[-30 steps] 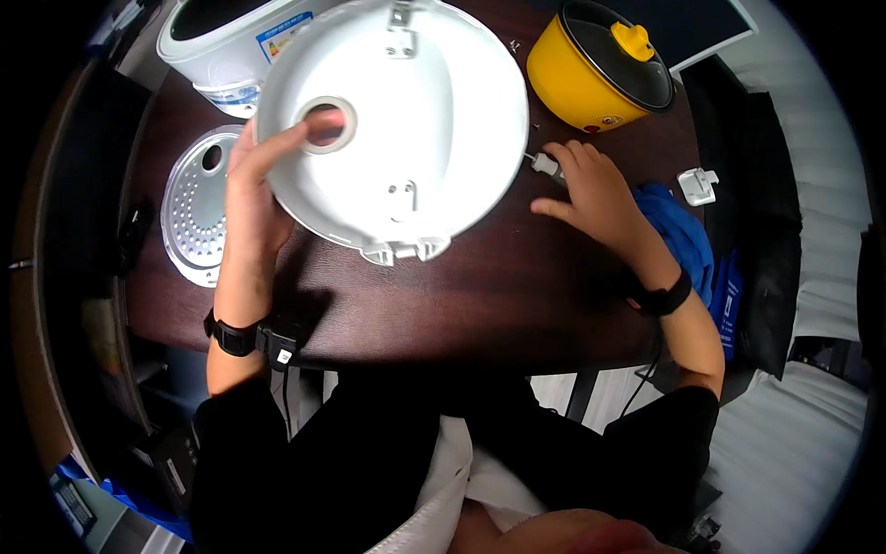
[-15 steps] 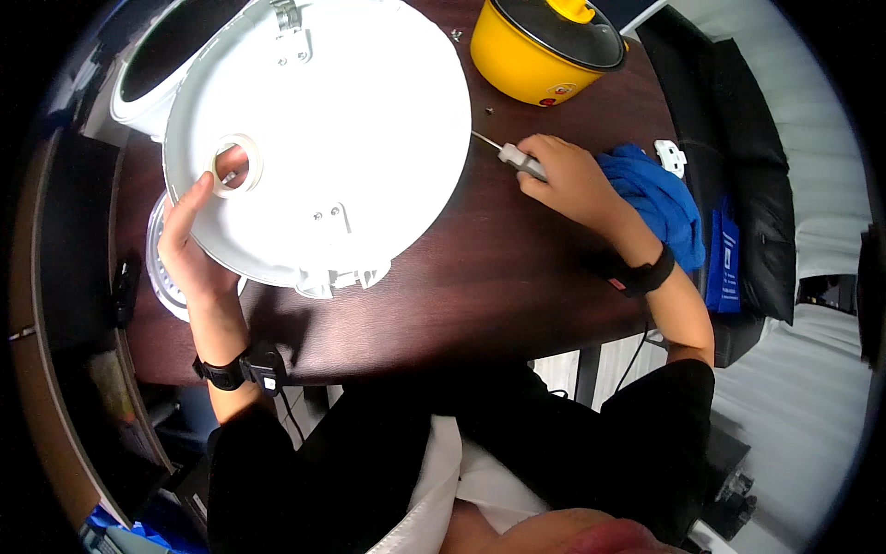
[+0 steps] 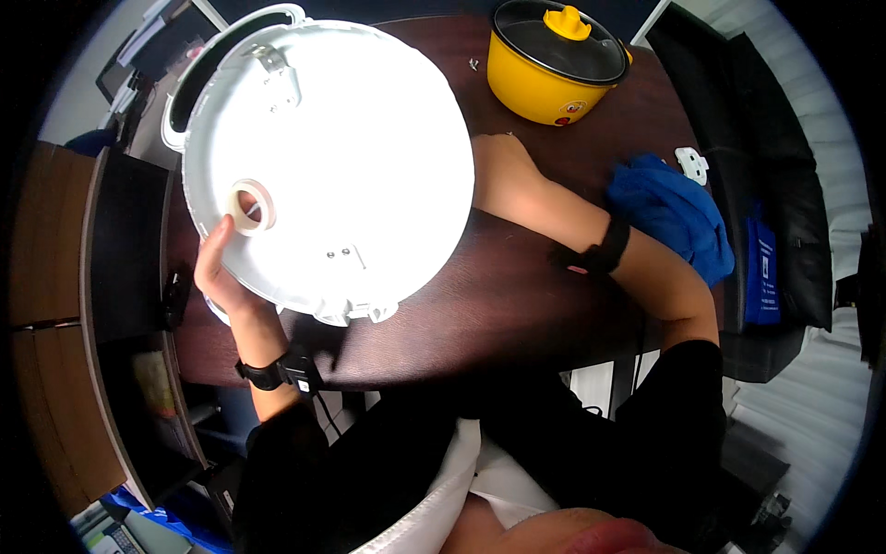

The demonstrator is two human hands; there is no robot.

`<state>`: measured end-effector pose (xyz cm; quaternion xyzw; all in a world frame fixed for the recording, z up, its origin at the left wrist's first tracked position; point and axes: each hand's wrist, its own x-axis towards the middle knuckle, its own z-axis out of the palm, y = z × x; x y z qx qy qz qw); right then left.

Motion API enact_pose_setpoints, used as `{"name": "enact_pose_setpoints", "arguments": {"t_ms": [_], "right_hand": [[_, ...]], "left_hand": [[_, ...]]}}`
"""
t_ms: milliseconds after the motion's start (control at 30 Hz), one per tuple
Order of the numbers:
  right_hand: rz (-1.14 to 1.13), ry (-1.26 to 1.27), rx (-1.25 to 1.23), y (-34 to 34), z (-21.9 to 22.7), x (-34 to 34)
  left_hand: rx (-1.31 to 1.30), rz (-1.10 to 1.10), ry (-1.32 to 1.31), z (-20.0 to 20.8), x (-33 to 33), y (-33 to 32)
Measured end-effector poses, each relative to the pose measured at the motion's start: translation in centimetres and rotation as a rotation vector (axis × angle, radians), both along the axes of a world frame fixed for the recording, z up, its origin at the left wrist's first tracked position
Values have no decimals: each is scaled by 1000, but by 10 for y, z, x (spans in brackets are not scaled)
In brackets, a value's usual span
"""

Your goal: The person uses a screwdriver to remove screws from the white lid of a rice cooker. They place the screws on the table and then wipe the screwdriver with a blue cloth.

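My left hand (image 3: 226,277) grips the lower left edge of a round white plastic cover (image 3: 388,175), its thumb on the inner face beside a round hole with a pale rim (image 3: 267,205). Small metal brackets and screws show on that face, and a latch-like part (image 3: 346,314) juts from the near edge. My right hand (image 3: 506,175) reaches behind the cover's right side. Its fingers are hidden, so what it holds does not show.
At the far right stands a yellow pot (image 3: 540,88) with a dark lid; small metal bits (image 3: 473,65) lie beside it. A blue cloth (image 3: 669,212) and a white plastic part (image 3: 691,165) are on the right. A white rimmed vessel (image 3: 173,129) shows behind the cover.
My right hand, which held a screwdriver in the open, has moved left behind the cover, and the screwdriver is out of sight. The whole view has shifted, with things appearing lower and farther right.
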<state>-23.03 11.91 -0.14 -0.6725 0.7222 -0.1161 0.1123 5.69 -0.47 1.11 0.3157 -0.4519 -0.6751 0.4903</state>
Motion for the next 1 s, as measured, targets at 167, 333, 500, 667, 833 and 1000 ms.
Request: {"name": "enact_pose_setpoints", "arguments": {"t_ms": [167, 333, 500, 667, 833, 1000], "right_hand": [[51, -159, -350, -37, -59, -12], [181, -384, -731, -76, -101, -34], [152, -45, -445, -50, -47, -10], [19, -507, -260, -24, -33, -24], [-557, -587, -69, 46, 30, -40], [-524, -659, -166, 116, 41, -50]], "left_hand": [[-20, 23, -74, 7, -14, 12], [6, -50, -36, 10, -27, 15], [-9, -81, -30, 13, -22, 17], [35, -149, -4, 8, -26, 15], [178, -308, 55, -3, -44, 22], [249, -461, 57, -24, -64, 43]]}}
